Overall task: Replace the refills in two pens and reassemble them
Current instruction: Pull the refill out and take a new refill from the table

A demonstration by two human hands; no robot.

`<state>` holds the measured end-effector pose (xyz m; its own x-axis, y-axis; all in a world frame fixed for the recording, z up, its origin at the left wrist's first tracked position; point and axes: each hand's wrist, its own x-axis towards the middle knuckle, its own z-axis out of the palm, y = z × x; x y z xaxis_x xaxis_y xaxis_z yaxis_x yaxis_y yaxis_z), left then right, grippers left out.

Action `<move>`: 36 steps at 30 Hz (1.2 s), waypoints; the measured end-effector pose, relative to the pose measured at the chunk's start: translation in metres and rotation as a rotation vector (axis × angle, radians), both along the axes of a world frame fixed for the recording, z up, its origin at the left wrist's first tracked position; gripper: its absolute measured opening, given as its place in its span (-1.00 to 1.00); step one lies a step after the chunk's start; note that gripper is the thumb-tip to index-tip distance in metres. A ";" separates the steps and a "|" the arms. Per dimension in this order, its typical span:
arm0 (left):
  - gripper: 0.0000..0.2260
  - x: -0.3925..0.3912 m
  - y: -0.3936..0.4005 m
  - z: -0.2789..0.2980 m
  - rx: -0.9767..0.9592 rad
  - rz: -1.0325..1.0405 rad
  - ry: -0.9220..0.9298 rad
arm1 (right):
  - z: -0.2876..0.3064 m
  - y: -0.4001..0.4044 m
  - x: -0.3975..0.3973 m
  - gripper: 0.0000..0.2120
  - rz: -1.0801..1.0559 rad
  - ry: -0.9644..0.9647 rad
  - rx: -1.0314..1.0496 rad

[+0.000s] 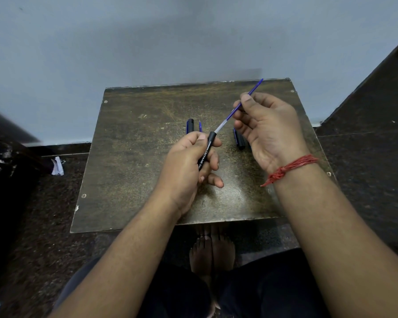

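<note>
The black pen barrel (205, 152) slants up and to the right above the desk (133, 157), its open end toward the far right corner. The left hand (189, 164) is curled around it. A blue refill (237, 110) continues that line out of the barrel, pinched by the right hand (267, 131). Just beyond the barrel lie two caps (189, 125) (239, 140) and a second refill (200, 126).

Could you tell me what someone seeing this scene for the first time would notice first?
Above the middle of the worn table, the left hand grips a black pen barrel while the right hand pinches a blue refill entering its open end. A red thread circles the right wrist.
</note>
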<state>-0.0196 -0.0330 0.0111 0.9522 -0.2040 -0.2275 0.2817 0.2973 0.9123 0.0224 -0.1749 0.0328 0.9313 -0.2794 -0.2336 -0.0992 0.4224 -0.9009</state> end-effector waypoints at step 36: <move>-0.77 0.000 -0.001 0.000 -0.004 -0.010 0.003 | -0.008 0.003 0.000 -0.91 0.136 -0.017 -0.100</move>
